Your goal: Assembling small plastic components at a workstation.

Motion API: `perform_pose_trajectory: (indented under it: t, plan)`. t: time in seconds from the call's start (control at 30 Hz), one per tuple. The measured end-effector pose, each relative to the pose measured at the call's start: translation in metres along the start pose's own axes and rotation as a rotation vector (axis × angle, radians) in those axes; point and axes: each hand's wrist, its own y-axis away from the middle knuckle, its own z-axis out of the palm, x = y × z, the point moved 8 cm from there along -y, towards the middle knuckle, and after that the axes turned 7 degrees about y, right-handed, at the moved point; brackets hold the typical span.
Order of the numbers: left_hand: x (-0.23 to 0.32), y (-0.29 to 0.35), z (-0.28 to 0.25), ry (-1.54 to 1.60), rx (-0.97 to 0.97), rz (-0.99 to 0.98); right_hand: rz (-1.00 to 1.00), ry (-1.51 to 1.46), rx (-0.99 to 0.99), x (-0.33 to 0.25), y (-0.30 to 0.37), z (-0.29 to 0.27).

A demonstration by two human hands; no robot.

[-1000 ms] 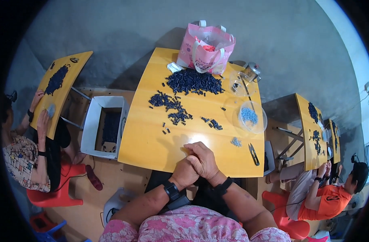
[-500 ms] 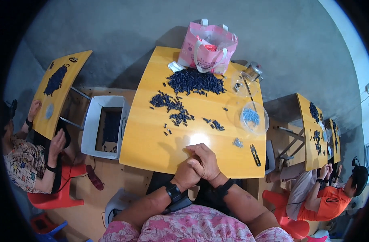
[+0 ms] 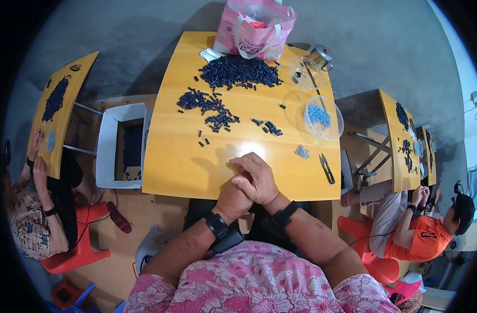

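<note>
Both my hands meet in a clasp over the near edge of the yellow table [image 3: 165, 177]. My right hand [image 3: 260, 177] is closed over the front of my left hand [image 3: 234, 199], its thumb lying across it. The fingers of my left hand are hidden beneath, and nothing else shows in either hand. Beyond them lie a few loose short black tubular pieces [image 3: 203, 140], a smaller cluster [image 3: 199, 101] and a big heap of the same pieces [image 3: 238, 71]. To the right are a small pile of pale blue bits [image 3: 302, 152] and black thread snips [image 3: 327, 169].
A clear round tub [image 3: 336, 128] holds blue bits [image 3: 318, 116]; another clear container [image 3: 303, 78] and a metal mug [image 3: 320, 56] stand behind. A pink bag [image 3: 256, 34] is at the back. A white box [image 3: 107, 151] sits left on the floor. Co-workers sit at tables on both sides.
My hands keep the same clasp. The whole view has shifted, so the table appears higher and slightly left. The co-worker at left has brought a raised hand over to their table's edge.
</note>
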Motion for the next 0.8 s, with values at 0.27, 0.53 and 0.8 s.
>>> perform_pose_trajectory:
  t: [0.27,0.53,0.8]
  plan:
    - [-0.001,-0.005,-0.003,-0.018,0.044,-0.109,0.034,-0.049,-0.032,0.010,-0.003,-0.001]
    - [0.022,-0.010,-0.025,0.095,0.177,0.067,0.579,-0.729,0.009,0.060,0.046,-0.046]
    - [0.019,-0.009,-0.021,0.200,0.073,0.003,0.390,-0.377,-0.017,0.030,0.082,-0.045]
